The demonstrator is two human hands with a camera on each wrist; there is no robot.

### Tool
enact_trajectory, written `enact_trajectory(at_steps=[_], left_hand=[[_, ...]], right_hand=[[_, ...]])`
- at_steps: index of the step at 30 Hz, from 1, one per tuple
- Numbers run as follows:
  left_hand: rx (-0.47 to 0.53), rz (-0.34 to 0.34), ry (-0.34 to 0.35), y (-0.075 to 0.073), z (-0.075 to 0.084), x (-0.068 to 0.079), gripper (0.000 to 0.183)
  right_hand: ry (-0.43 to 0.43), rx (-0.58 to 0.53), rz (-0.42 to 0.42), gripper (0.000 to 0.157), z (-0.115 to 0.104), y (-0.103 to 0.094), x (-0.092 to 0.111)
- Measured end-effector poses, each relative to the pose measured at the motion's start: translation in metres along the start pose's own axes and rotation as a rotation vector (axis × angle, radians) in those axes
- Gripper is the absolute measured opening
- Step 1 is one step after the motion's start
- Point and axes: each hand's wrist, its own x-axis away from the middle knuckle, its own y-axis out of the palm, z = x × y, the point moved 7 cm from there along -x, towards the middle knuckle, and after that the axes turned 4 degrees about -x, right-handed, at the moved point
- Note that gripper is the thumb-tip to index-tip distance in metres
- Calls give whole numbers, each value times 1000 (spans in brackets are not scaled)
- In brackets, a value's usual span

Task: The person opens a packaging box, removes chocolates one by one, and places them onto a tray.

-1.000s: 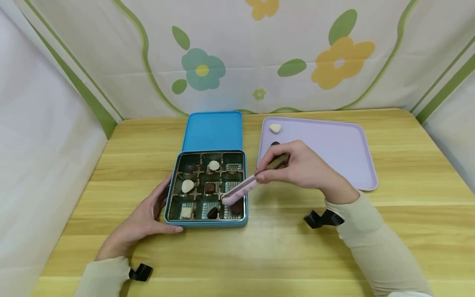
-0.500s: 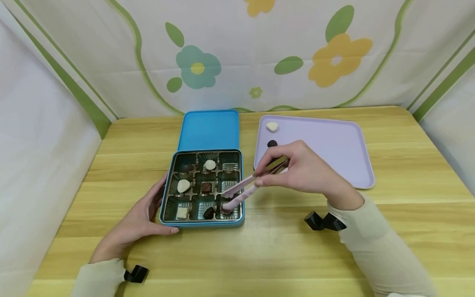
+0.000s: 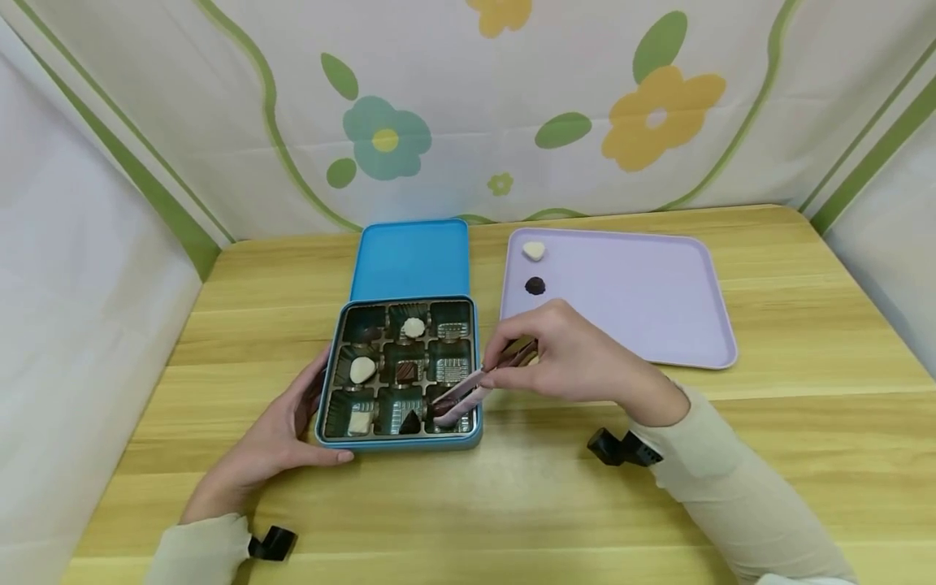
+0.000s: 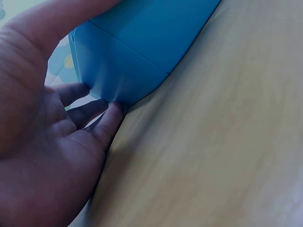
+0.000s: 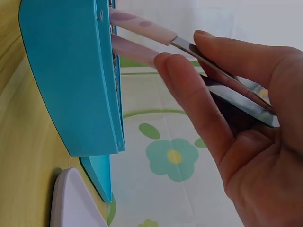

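Between the hands, in the head view, stands a blue tin (image 3: 409,444) whose divided insert holds chocolates. My left hand (image 3: 256,447) grips its near left corner, thumb along the front and fingers against the left side. In the left wrist view the fingertips touch the tin's wall (image 4: 142,52). My right hand (image 3: 559,357) pinches metal tongs with pink tips (image 3: 468,398). Those tips reach into the near right compartment, around a dark chocolate (image 3: 442,408) that they partly hide; whether they clamp it, I cannot tell. The right wrist view shows the tongs (image 5: 142,27) entering over the tin's rim.
A blue lid (image 3: 413,260) lies behind the tin. To the right, a lilac tray (image 3: 629,301) carries a white chocolate (image 3: 535,251) and a dark one (image 3: 535,286). Other compartments hold white and dark pieces, including a striped square (image 3: 406,371).
The tong tips, close together at first, have spread and then gone down into the near right compartment, narrowing again. The right hand has moved slightly left and lower. My left hand stays on the tin.
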Motion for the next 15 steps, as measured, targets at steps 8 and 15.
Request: enact_trajectory(at_steps=[8,15], left_hand=[[-12,12,4,-1,-2,1,135],[-2,11,9,0,-2,0,135]], right_hand=[[126,-37,136,14,12,-34,14],[227,-141,309,12,30,-73,42]])
